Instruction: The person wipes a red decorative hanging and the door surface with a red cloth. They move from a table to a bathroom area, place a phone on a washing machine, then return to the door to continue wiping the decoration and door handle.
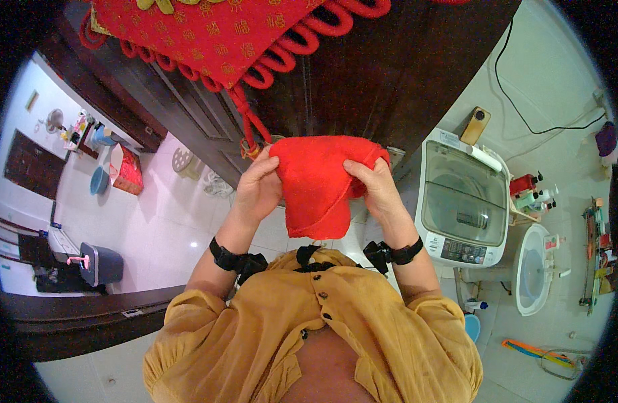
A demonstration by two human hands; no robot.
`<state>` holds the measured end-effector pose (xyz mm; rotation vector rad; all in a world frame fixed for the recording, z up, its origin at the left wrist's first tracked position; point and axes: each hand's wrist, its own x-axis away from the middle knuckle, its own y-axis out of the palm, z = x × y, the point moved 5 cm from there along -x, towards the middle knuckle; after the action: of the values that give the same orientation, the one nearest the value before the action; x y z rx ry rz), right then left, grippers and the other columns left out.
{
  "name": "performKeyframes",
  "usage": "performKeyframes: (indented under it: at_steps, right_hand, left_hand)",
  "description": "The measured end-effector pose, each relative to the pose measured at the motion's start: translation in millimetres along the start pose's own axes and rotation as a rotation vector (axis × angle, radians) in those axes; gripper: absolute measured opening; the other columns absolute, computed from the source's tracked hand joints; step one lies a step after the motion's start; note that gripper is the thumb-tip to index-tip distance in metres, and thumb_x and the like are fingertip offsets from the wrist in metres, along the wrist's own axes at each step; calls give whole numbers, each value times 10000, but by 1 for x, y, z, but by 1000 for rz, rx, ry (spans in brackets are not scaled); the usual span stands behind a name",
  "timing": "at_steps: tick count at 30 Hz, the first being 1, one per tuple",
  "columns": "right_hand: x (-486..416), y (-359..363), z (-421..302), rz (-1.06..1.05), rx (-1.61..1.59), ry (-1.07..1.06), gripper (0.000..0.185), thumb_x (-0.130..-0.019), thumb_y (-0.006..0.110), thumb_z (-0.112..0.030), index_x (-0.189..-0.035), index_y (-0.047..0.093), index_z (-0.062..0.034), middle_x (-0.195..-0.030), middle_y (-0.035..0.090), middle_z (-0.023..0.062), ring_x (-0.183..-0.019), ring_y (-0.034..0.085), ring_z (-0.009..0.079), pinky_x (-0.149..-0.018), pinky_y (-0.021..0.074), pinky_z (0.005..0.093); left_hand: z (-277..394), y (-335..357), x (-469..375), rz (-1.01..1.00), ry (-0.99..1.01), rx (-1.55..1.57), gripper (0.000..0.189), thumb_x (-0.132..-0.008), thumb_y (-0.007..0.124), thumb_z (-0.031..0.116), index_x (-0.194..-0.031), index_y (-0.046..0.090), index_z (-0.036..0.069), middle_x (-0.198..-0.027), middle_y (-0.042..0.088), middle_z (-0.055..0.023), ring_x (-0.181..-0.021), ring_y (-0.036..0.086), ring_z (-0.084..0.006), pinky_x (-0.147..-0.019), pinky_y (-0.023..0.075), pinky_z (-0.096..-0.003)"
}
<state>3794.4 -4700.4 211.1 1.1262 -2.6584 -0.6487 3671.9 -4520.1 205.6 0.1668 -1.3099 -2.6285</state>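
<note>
A folded red cloth point(316, 186) is stretched between my two hands in front of my chest. My left hand point(261, 184) pinches its left edge, with the thumb on top and the fingers behind. On the other side, my right hand point(377, 184) grips the upper right part, its thumb lying over the cloth. The lower end of the cloth hangs free. Just beyond it stands a dark brown wooden door point(369, 75), on which a red fabric ornament point(198, 45) with looped cord edging hangs. The ornament's red cord point(253, 121) reaches down close to my left hand.
Right of the door are a top-loading washing machine point(462, 201) with a phone point(476, 126) on it, pump bottles point(533, 194) and a washbasin point(533, 269). To the left are a stool point(185, 162), a red box point(126, 171), a blue basin point(99, 180) and a dark bin point(105, 264).
</note>
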Motion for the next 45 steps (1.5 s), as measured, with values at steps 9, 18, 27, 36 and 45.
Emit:
performKeyframes:
  at_steps: [9,18,27,36,45]
  right_hand:
    - [-13,-13,-71,170,905,-517,178,-925,712,-61,-1087,737,7,-1019,758,35,-932,691,144,-844,541,305]
    - [1,-4,-114,442,510,-1058,557,-851,750,-42,-1374,557,-53,-1442,519,149,-1291,558,298,-1040,493,432]
    - [-49,9,-27,246,1742,-903,950,-709,871,-278,-1550,429,-275,-1665,288,95,-1506,327,284,-1098,361,612]
    - [-58,-6,-84,470,1805,-1139,819,-714,813,-281,-1477,527,-362,-1601,428,8,-1437,434,214,-1098,362,536]
    - [-47,-62,-175,639,1121,-1450,877,-817,841,-224,-1537,380,-29,-1543,406,213,-1409,432,382,-1145,374,451]
  left_hand:
    - [45,48,-20,83,421,-972,565,-892,666,-85,-1423,532,55,-1012,628,6,-855,554,-25,-817,491,-206]
    - [34,93,-85,13,584,-770,391,-984,610,-47,-1370,544,-44,-1220,646,-132,-1033,703,-177,-939,579,-316]
    - [21,90,-102,-48,482,-598,432,-991,603,-13,-1412,510,-46,-1285,611,-123,-1135,665,-197,-1015,539,-333]
    - [37,79,-102,5,691,-865,398,-938,626,-34,-1332,621,16,-1289,645,-91,-1147,637,-178,-1028,488,-317]
    - [11,71,-125,-52,415,-1092,288,-927,688,74,-1207,714,16,-1126,717,-62,-1044,642,-152,-955,498,-303]
